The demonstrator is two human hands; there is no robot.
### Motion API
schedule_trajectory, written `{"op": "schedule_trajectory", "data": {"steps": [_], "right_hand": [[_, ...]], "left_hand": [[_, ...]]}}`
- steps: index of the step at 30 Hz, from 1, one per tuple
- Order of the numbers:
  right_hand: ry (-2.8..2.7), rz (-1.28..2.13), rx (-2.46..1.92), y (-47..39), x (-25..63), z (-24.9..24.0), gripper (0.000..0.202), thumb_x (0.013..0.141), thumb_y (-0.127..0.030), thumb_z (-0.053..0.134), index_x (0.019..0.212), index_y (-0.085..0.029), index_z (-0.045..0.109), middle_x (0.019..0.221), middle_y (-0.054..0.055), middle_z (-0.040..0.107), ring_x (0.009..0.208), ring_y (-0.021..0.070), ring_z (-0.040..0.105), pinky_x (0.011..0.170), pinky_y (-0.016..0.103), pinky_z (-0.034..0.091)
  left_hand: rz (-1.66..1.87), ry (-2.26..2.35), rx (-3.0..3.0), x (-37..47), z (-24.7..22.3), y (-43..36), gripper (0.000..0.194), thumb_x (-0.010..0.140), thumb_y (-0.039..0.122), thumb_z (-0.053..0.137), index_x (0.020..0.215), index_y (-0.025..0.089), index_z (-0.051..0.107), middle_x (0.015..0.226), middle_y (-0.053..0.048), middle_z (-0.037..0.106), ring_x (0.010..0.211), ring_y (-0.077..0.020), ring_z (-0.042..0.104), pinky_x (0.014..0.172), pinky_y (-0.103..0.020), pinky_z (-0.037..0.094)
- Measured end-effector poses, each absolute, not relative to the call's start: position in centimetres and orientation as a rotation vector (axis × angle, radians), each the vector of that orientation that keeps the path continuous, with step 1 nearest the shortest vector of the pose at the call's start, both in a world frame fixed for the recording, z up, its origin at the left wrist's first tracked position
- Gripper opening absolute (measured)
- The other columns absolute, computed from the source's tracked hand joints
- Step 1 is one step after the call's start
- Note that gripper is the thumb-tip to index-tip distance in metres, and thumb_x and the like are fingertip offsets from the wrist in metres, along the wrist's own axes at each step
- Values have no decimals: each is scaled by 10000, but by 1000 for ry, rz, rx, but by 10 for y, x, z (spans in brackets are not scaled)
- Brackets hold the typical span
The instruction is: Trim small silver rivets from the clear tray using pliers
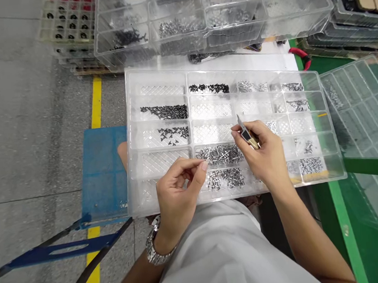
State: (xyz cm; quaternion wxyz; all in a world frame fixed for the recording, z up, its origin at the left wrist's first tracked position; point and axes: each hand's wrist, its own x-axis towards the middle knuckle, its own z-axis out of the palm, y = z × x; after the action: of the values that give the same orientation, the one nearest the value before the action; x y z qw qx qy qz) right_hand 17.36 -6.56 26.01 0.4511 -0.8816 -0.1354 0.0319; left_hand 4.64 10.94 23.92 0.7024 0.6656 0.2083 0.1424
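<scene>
In the head view, my right hand (267,153) grips a utility knife (248,136) with a pale pointed blade and a dark and gold body. Its tip points up and away from me, above the clear compartment tray (163,151). My left hand (180,183) hangs over the tray's near side with thumb and forefinger pinched together. Whatever lies between those fingertips is too small to make out. Right by them are silver screws (222,153) in one compartment and more silver screws (226,179) in the compartment nearer me. Black screws (169,112) fill part of the left compartments.
Clear divided boxes (215,35) with small parts are stacked behind the tray. Further stacks (348,16) stand at the right, and a bin with red and black parts (71,19) at the left. A blue stool (102,168) and a green frame (347,233) flank me.
</scene>
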Motion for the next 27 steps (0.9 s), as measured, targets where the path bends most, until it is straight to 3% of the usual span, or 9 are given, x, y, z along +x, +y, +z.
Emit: {"op": "schedule_trajectory", "data": {"steps": [11,15,18,22,27], "right_hand": [[-174,147,-2138,-71,181,255,166,1053,-337,748,1163,-245,832,1056,50,831,874,214,729,810,385,571],[-147,161,-2066,-71,182,254,169,1013,-299,786,1165,-253,846,1147,50,849,1019,246,773,907,406,603],[-104,101,-2053,-74,177,258,151,1020,-338,802,1150,-270,842,1065,37,817,900,213,726,808,370,582],[-57,237,-1881,-83,155,268,99,1006,-357,861,1066,-299,810,860,-16,697,678,146,555,605,291,474],[-37,563,-1463,-93,114,271,226,979,-220,898,1049,-298,698,1199,8,805,866,160,679,797,321,588]], "left_hand": [[267,438,1471,47,237,113,45,1031,221,802,1021,227,846,804,13,654,710,-110,548,632,-262,450],[251,437,1475,46,235,115,45,1039,228,797,1033,228,842,819,10,659,718,-112,552,637,-264,453],[251,433,1486,44,237,115,50,1044,227,791,1043,236,841,817,15,650,711,-109,538,631,-261,446],[200,393,1516,44,246,111,62,1048,224,784,1050,244,842,835,5,672,743,-123,575,643,-269,456],[24,327,1499,49,257,102,59,1061,256,773,1032,249,824,831,7,654,760,-132,569,681,-283,462]]}}
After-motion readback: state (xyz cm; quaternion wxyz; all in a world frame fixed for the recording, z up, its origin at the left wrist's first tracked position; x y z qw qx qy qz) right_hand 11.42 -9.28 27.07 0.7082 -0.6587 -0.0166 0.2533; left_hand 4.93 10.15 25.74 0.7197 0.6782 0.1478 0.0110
